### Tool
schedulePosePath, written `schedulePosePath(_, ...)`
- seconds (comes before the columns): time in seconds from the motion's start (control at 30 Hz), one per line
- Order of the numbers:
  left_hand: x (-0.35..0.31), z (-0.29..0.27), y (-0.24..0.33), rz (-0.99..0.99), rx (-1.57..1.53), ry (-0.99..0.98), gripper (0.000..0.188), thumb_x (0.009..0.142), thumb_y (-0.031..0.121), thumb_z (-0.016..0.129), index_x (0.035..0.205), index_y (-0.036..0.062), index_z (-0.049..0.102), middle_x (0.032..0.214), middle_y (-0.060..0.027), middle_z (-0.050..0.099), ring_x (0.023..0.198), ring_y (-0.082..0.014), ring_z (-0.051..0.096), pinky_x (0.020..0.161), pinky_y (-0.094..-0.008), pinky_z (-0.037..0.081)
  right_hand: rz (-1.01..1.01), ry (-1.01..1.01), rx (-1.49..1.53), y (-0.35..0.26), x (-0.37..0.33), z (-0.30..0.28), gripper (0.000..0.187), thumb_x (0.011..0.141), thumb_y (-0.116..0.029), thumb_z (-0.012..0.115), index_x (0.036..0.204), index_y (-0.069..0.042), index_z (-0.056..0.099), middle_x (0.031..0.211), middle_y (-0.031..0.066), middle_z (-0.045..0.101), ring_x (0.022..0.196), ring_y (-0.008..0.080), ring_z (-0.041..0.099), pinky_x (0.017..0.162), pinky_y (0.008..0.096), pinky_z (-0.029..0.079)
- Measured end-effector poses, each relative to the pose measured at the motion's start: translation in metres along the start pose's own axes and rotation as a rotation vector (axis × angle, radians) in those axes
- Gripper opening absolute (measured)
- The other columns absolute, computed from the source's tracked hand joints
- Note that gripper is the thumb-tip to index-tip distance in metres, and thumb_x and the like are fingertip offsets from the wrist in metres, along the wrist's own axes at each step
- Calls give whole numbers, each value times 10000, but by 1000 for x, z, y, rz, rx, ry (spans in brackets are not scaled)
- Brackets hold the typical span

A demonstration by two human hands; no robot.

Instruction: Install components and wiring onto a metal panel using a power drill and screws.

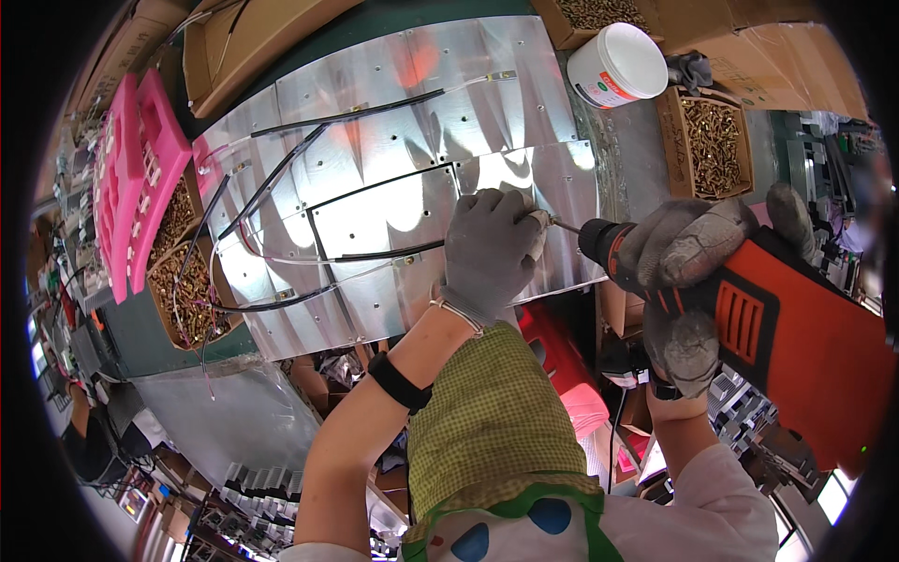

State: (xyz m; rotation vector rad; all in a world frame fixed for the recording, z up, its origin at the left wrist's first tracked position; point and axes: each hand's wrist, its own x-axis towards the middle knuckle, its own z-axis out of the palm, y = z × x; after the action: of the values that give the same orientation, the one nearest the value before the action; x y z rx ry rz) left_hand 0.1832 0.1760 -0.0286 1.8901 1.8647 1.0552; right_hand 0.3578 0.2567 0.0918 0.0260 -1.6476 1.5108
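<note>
Around the grip of an orange and black power screwdriver (813, 342), my gloved right hand (698, 253) is closed. Its thin bit (567, 226) points left, with the tip right at the fingertips of my left hand (487, 251). That hand, in a grey glove, is pinched together over the shiny metal panels (375, 201). Whatever sits between its fingers is too small and hidden to name. Black-sleeved cables (281, 178) with small metal end pieces lie across the panels, one running up to my left hand.
Brass-coloured screws fill a cardboard box (744, 131) on the right and more boxes at left. A white bucket (637, 61) stands at the back right. Pink foam holders (122, 187) carry small parts at left. An open carton (195, 66) lies at the back.
</note>
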Motion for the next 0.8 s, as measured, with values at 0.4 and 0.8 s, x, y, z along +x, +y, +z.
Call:
schedulePosePath(0.4,-4,1,-2,8,16,42,157,722,138,720,877,115,718,838,-20,617,836,-220,593,748,-379,455,69,370,-240,25,31,49,796,821,-230,778,1432,0,322,924,106,602,639,164,581,537,307,518)
schedulePosePath(0.8,-4,1,-1,11,21,14,166,719,137,722,883,114,714,856,-10,619,832,-213,590,746,-368,452,67,193,-108,25,36,41,793,862,-282,718,1466,-20,276,1017,143,609,814,230,605,709,377,520)
